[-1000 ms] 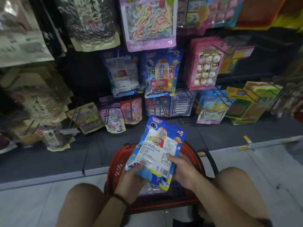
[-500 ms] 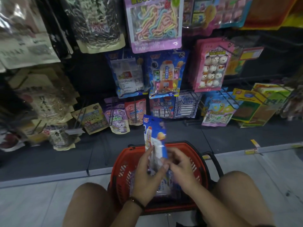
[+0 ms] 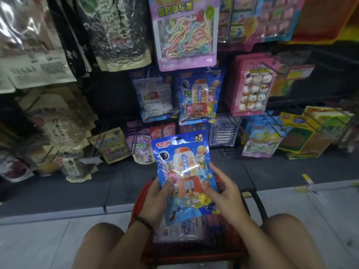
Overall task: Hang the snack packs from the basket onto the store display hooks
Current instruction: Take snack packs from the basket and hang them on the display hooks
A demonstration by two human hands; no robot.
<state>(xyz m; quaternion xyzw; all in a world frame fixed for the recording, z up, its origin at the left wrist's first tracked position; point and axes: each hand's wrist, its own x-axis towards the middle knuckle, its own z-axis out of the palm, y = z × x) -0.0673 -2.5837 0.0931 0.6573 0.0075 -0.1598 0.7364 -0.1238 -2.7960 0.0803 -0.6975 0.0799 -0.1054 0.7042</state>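
Note:
A blue snack pack (image 3: 183, 167) with a gumball-machine picture faces me, held upright above the red basket (image 3: 250, 206). My left hand (image 3: 157, 200) grips its lower left edge, thumb on the front. My right hand (image 3: 223, 189) holds the lower right edge, thumb on the front and fingers spread. More packs (image 3: 186, 230) lie in the basket under it. Two matching blue packs (image 3: 198, 96) hang on the display hooks straight ahead, the left one (image 3: 153, 96) back side out.
Hooks carry many other packs: a purple candy-string bag (image 3: 186, 30), pink marshmallow packs (image 3: 252, 86), seed bags (image 3: 120, 32) at left, yellow-green packs (image 3: 310, 131) at right. A dark floor ledge (image 3: 77, 193) runs below the display. My bare knees flank the basket.
The blue pack was turned from back side, through edge-on, to front side facing me, and it now stands higher. Both hands shifted along its lower edges.

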